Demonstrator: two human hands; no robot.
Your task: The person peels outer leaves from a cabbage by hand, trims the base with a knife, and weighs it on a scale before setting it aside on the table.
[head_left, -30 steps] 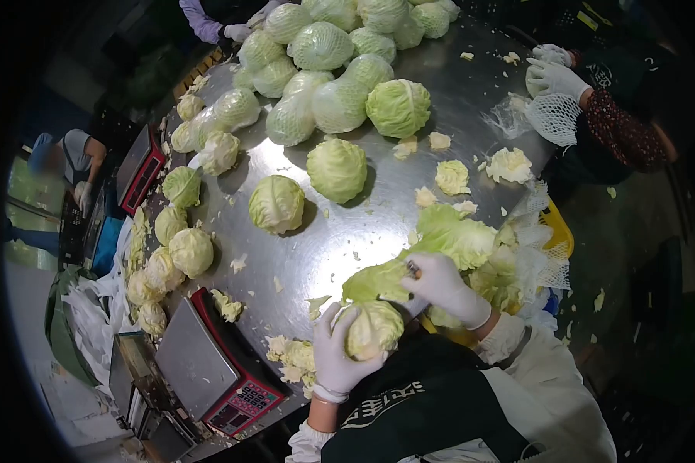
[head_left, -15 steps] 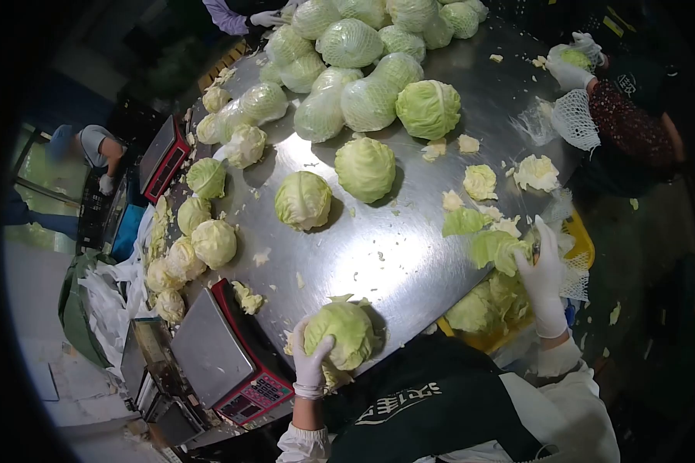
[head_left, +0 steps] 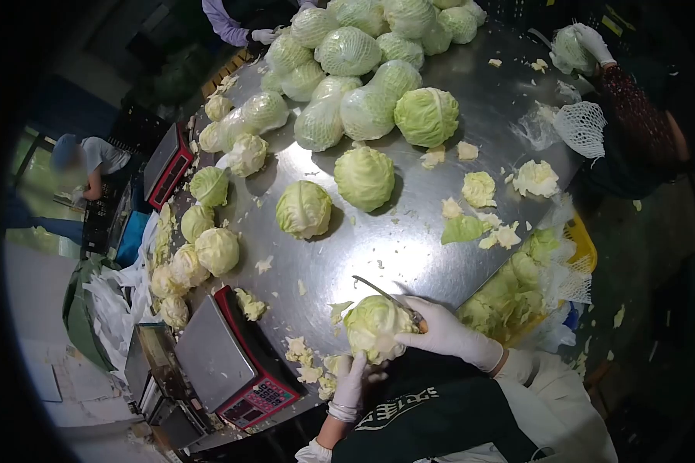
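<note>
A cabbage (head_left: 377,328) is held close to my apron at the table's near edge, its pale cut base turned toward me. My left hand (head_left: 352,383), in a white glove, grips it from below on the left; some of those fingers are hidden. Also gloved, my right hand (head_left: 448,330) is closed round the handle of a knife (head_left: 378,288), with the thumb against the cabbage. The thin curved blade reaches over the cabbage's far side. Trimmed leaf scraps (head_left: 307,361) lie just left of my left hand.
Two bare cabbages (head_left: 364,179) stand mid-table, with net-wrapped cabbages (head_left: 349,52) piled behind. Smaller trimmed heads (head_left: 216,251) line the left side near a red scale (head_left: 243,370). A yellow crate (head_left: 584,245) of leaves stands right. Co-workers' gloved hands (head_left: 592,42) are at the far edges.
My right hand has come from the crate side to the cabbage, dropping the loose leaves and now showing a knife. The cabbage has moved slightly right and been turned base toward me.
</note>
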